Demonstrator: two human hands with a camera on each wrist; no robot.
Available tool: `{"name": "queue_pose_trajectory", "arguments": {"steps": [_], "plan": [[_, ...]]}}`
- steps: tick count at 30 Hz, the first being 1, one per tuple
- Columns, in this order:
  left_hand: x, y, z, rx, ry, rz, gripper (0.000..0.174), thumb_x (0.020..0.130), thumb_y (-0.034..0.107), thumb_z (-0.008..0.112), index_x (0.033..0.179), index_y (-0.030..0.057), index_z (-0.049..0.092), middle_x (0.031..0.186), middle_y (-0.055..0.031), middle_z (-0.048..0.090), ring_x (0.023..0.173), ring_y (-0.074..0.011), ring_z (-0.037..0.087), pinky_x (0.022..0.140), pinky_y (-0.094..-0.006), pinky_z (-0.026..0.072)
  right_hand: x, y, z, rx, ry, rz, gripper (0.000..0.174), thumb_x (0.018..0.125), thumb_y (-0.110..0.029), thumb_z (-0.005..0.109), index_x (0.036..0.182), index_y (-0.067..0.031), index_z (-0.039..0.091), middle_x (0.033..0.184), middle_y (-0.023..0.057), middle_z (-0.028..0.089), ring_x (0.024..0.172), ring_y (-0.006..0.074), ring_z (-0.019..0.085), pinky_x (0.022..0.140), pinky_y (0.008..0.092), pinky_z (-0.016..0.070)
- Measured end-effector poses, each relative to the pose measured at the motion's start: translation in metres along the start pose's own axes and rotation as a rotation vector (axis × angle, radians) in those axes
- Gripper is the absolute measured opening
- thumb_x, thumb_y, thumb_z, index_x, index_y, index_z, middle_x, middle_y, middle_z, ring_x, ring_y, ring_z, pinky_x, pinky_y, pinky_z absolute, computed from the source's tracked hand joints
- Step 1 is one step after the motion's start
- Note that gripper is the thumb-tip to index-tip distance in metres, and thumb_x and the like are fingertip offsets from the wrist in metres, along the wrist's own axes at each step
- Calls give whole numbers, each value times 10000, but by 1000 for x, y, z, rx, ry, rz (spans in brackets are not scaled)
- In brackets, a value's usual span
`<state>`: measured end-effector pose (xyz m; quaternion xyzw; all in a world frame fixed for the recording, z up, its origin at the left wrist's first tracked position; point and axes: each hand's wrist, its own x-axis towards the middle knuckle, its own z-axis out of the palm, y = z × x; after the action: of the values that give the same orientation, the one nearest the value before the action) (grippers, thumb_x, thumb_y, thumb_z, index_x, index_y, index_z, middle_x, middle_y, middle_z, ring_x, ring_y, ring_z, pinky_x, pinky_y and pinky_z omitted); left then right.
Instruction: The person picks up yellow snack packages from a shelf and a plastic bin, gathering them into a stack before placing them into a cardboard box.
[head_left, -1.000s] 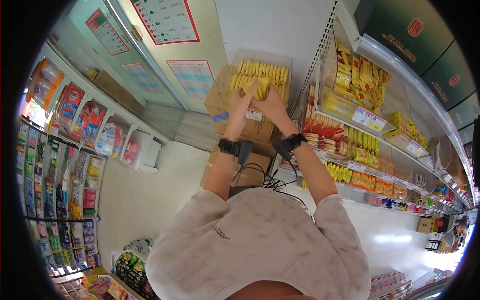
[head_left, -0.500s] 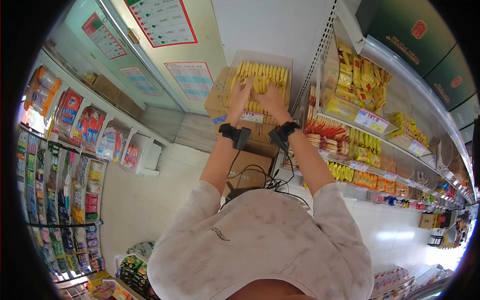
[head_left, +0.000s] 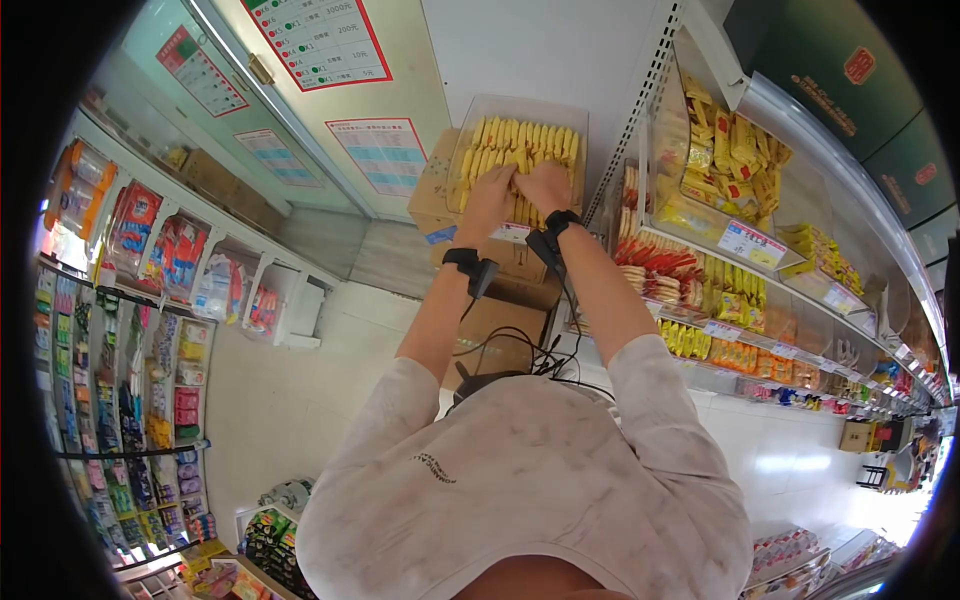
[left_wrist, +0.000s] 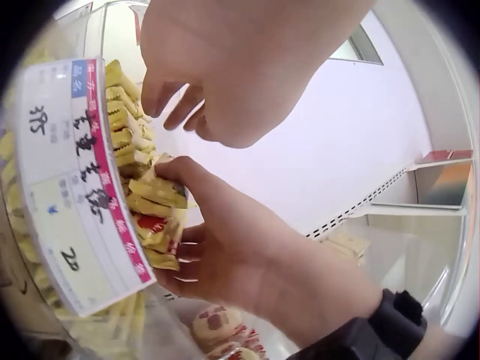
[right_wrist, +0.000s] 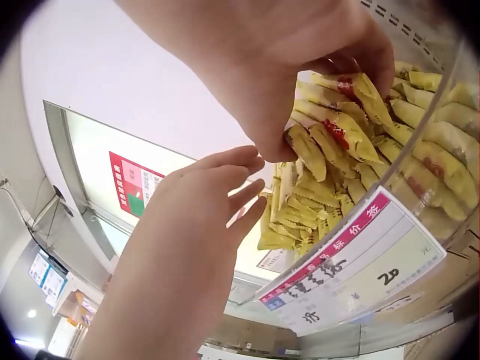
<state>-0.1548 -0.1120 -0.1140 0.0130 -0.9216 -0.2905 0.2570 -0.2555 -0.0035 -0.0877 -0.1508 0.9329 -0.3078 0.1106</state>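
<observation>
Rows of yellow wrapped packets (head_left: pixel 517 135) stand in a clear bin (head_left: pixel 583 150). In the head view, both hands are over the bin's near half. The right hand (head_left: pixel 545 188) (left_wrist: pixel 247 262) (right_wrist: pixel 300 67) grips a small row of yellow packets (left_wrist: pixel 156 214) (right_wrist: pixel 341 120) between thumb and fingers, just behind the handwritten price tag (left_wrist: pixel 82 187) (right_wrist: pixel 352 262). Beside it, the left hand (head_left: pixel 487 205) (left_wrist: pixel 225 67) (right_wrist: pixel 187 225) has loosely bent fingers, close to the right thumb and the packets. Nothing shows in its grasp.
Cardboard boxes (head_left: pixel 432 190) support the bin. Snack shelves (head_left: pixel 740 245) run along the right; a glass door (head_left: pixel 225 100) and hanging goods (head_left: pixel 180 240) are on the left. Black cables (head_left: pixel 545 360) hang near the person's waist.
The packets held up between both hands a second ago are lower, in the bin. The left hand has drawn back slightly towards the person; the right remains at the packets.
</observation>
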Motion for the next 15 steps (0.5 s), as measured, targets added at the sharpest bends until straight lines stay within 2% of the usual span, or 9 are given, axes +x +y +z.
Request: {"name": "queue_pose_trajectory", "arguments": {"steps": [3,6,9,12,15], "plan": [[-12,6,9,160,187,75,485,897,19,576,1382,22,544,1330,-180,608,1257,-384,543,1047,-464,439,-2,-3,4,-84,15,13,827,825,-482,722,1266,181,501,1350,357,488,1271,478,500,902,532,538],[-10,8,4,188,167,143,543,896,46,580,1434,42,510,1339,-157,604,1290,-360,520,1073,-455,420,-1,0,13,-66,97,-50,846,834,-496,705,1251,209,493,1339,374,483,1308,482,437,958,523,513],[-12,13,0,216,95,96,594,889,95,600,1472,71,488,1348,-142,598,1308,-342,507,1080,-452,417,5,10,15,-69,35,-92,881,823,-497,701,1279,221,474,1354,380,464,1319,494,407,1003,524,485],[-10,14,-1,268,26,57,622,878,170,632,1481,102,496,1374,-138,583,1331,-343,487,1089,-462,411,13,23,7,-126,-67,-196,921,787,-457,735,1321,225,423,1326,388,492,1282,508,460,997,514,491],[-10,16,6,351,90,25,605,872,225,630,1460,122,529,1404,-121,569,1322,-351,492,1080,-503,403,3,32,-10,108,-151,-280,921,756,-386,778,1343,207,388,1282,409,522,1224,485,548,973,475,511]]}}
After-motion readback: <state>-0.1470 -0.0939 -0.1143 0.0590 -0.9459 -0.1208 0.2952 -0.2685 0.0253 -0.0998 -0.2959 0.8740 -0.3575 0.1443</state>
